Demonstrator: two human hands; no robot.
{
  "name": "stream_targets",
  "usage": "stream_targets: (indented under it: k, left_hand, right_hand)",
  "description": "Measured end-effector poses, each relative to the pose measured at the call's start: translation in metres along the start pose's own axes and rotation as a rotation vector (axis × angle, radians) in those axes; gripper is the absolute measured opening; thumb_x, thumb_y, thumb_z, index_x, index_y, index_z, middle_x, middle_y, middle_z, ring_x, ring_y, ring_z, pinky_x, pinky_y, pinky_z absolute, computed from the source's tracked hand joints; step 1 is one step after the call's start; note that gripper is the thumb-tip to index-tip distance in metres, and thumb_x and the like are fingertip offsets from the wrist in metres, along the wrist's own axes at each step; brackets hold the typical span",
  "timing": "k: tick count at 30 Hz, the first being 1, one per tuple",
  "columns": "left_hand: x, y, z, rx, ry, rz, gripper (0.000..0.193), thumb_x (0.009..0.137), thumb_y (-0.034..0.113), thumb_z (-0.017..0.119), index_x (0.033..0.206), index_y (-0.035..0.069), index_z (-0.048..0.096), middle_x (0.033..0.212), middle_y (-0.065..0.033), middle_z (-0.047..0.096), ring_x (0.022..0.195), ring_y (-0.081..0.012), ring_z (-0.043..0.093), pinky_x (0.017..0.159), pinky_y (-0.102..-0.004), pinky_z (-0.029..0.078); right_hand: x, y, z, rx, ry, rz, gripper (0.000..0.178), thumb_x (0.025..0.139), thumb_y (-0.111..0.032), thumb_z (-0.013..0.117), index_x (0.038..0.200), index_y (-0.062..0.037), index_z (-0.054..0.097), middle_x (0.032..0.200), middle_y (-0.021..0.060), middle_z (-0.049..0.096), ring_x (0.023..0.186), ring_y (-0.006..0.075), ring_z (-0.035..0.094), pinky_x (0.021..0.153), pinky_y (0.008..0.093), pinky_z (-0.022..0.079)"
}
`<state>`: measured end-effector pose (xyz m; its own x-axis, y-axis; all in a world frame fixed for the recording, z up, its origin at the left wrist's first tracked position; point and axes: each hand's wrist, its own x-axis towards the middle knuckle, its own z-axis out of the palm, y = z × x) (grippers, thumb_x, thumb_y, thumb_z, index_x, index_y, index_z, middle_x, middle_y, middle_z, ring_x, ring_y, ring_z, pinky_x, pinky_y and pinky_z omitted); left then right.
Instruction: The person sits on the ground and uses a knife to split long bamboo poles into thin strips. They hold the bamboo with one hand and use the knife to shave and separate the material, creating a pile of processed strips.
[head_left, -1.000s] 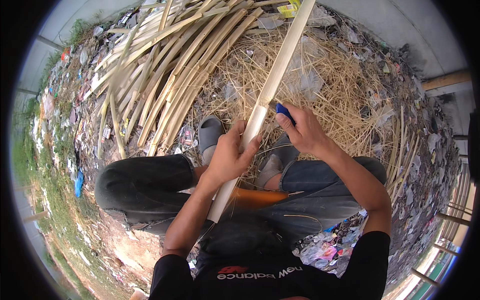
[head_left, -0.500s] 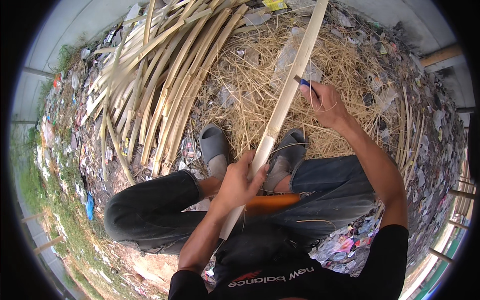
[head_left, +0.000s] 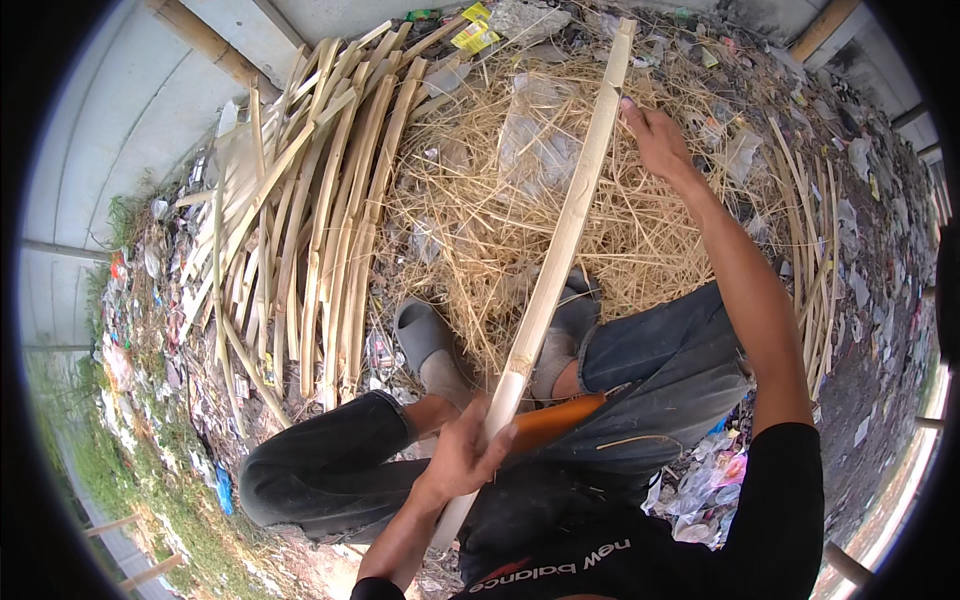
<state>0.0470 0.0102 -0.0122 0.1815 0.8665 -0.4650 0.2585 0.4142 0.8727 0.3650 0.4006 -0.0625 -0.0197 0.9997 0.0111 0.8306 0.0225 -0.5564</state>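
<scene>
A long split bamboo strip slants from my lap up toward the far side, pale inner face up. My left hand is wrapped round its near part, just above my lap. Out by the far end, my right hand is closed round a small knife. Only a bit of the knife's blue handle shows, and its dark blade meets the strip's right edge. Under the strip, across my lap, lies an orange, smooth object; the strip and my left hand partly cover it.
A pile of split bamboo strips lies at the far left. Thin shavings cover the ground beyond my grey slippers. More thin strips lie at right. Scattered litter surrounds me, and a pale wall stands behind the pile.
My right hand with the knife has moved away from me along the strip, close to its far end. My left hand keeps its grip on the near part. The whole view has shifted.
</scene>
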Motion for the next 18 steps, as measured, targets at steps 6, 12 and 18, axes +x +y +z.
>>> stream_targets:
  k: [6, 12, 18]
  left_hand:
    - [-0.111, -0.060, -0.023, 0.076, -0.031, 0.029, 0.033, 0.088, 0.018, 0.082, 0.109, -0.002, 0.066, 0.073, -0.0040, 0.070, 0.062, -0.0058, 0.064, 0.055, -0.0236, 0.049]
    - [-0.089, -0.026, -0.016, 0.100, 0.104, -0.081, 0.036, 0.089, 0.025, 0.082, 0.107, -0.001, 0.064, 0.070, -0.0046, 0.068, 0.062, -0.0078, 0.063, 0.056, -0.0263, 0.049]
    - [-0.036, -0.008, -0.029, 0.258, 0.088, 0.144, 0.033, 0.093, 0.023, 0.076, 0.108, -0.003, 0.062, 0.074, -0.0075, 0.067, 0.063, -0.0113, 0.063, 0.059, -0.0295, 0.050]
  right_hand:
    - [0.056, 0.146, -0.030, 0.236, 0.487, 0.424, 0.079, 0.100, -0.069, 0.042, 0.108, 0.0052, 0.066, 0.070, 0.0105, 0.059, 0.066, 0.0249, 0.058, 0.061, 0.0416, 0.046]
    - [-0.016, -0.009, -0.008, 1.112, -0.120, 0.137, 0.061, 0.102, -0.064, 0.048, 0.104, -0.0047, 0.065, 0.055, -0.0080, 0.034, 0.042, 0.0047, 0.029, 0.039, 0.0240, 0.025]
    - [-0.092, -0.110, -0.009, 1.227, -0.623, -0.088, 0.042, 0.104, -0.047, 0.057, 0.094, -0.0065, 0.062, 0.054, -0.0102, 0.031, 0.040, 0.0029, 0.030, 0.038, 0.0228, 0.025]
